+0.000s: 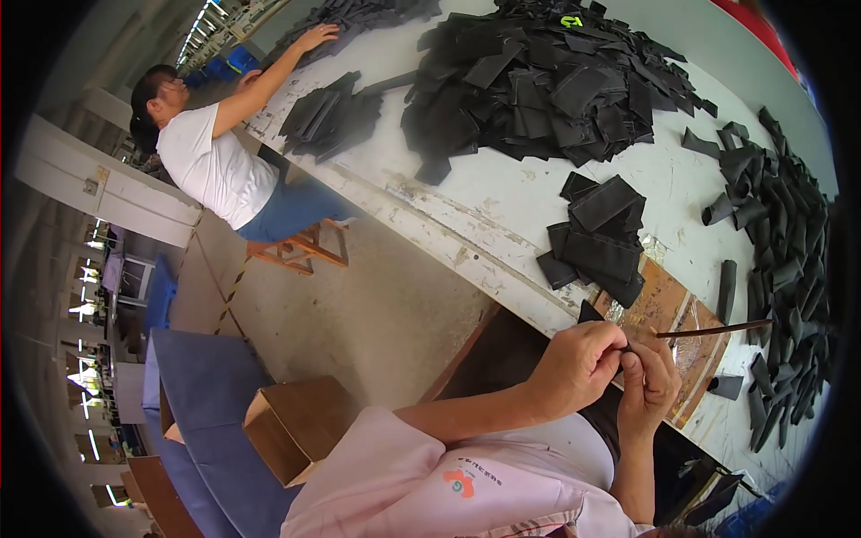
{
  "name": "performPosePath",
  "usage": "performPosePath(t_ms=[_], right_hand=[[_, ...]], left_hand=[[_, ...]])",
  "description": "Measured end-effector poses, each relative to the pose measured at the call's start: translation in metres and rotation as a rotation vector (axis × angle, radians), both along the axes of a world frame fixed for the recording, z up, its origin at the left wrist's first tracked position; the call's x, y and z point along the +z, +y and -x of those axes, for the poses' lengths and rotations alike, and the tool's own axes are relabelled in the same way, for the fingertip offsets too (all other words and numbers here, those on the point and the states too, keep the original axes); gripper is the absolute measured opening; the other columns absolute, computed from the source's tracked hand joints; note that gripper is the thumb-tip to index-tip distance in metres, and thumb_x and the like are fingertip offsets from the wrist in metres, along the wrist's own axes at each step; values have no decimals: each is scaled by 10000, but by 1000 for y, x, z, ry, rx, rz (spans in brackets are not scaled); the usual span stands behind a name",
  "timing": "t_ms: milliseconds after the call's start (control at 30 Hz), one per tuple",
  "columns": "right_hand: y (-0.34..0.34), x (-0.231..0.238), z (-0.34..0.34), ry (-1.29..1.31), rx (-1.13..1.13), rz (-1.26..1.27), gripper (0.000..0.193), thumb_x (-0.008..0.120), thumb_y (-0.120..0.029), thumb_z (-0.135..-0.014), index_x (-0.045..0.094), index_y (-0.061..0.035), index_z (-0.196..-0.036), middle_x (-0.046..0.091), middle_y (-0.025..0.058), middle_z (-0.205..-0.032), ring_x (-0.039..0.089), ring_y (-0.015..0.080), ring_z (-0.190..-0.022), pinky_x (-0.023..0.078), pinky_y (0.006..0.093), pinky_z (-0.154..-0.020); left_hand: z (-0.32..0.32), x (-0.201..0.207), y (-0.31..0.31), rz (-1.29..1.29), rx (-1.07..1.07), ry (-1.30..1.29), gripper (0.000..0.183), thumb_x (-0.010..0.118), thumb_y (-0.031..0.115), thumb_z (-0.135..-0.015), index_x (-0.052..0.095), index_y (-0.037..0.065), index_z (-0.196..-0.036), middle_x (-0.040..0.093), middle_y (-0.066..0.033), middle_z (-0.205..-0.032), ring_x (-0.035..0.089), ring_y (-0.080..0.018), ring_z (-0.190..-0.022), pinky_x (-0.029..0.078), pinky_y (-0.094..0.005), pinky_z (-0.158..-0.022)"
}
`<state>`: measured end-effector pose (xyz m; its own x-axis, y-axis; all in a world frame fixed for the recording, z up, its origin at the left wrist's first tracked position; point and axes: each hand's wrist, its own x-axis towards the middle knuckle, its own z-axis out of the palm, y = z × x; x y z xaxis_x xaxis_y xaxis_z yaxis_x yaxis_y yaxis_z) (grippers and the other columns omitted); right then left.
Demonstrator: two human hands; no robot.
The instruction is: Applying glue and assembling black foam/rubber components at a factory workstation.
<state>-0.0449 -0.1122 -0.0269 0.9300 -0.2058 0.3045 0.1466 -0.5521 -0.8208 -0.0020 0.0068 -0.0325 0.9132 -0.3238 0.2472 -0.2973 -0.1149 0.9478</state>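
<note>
- Workshop floor (395, 314) spreads out at left, with a box (305, 421) and blue cloth (206, 403) near the person.
- White, scuffed tabletop (502, 193) runs diagonally across the view.
- Co-worker (215, 170) sits on a wooden stool (300, 249) at its far side, one arm stretched toward dark pieces.
- Big heap (547, 90) of flat black pieces covers the upper tabletop.
- Black tubes (789, 224) lie in a long, loose bank at right.
- Wooden board (659, 296) rests at the near edge, with a small black stack (601, 229) just beyond it.
- Left hand (578, 363) and right hand (653, 386) meet over the board's near side, their fingers (613, 335) pinched together on one piece.
- Thin brown rod (717, 330) juts rightward from beside the right hand; whether it is held or fixed, I cannot tell.
- Dark piece (626, 348) sits between both sets of fingertips, mostly hidden. It looks like cloth: probably light, soft, floppy, hardly fragile or slippery. Pinching opposite edges, thumb against forefinger, should keep it taut; a one-handed hold would likely let it fold.
</note>
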Motion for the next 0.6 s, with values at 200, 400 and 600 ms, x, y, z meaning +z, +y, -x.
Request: performPosePath(t_ms=[200, 400, 600], right_hand=[[11, -6, -8, -106, -55, 332, 124, 593, 30, -686, 552, -1, -799, 494, 110, -716, 507, 255, -569, 407, 335, -486], [7, -15, -14, -39, -102, 277, 148, 569, 57, -642, 531, -6, -771, 484, 99, -712, 493, 233, -548, 397, 333, -481], [4, -11, -6, -30, -16, -128, 84, 583, 0, -692, 500, 1, -708, 441, 55, -662, 406, 117, -509, 301, 226, -453]], left_hand=[[2, -16, -5, -93, 240, -254, 111, 563, -53, -707, 517, -2, -795, 563, -95, -639, 545, -187, -486, 421, -277, -438], [-13, -18, 5, 487, -11, 741, 91, 588, -34, -728, 534, 23, -774, 554, 8, -608, 438, 4, -483, 309, -157, -389], [-22, -9, 17, 870, -419, 1093, 172, 532, -33, -698, 494, 53, -842, 460, 34, -633, 302, 3, -428, 220, -148, -358]])
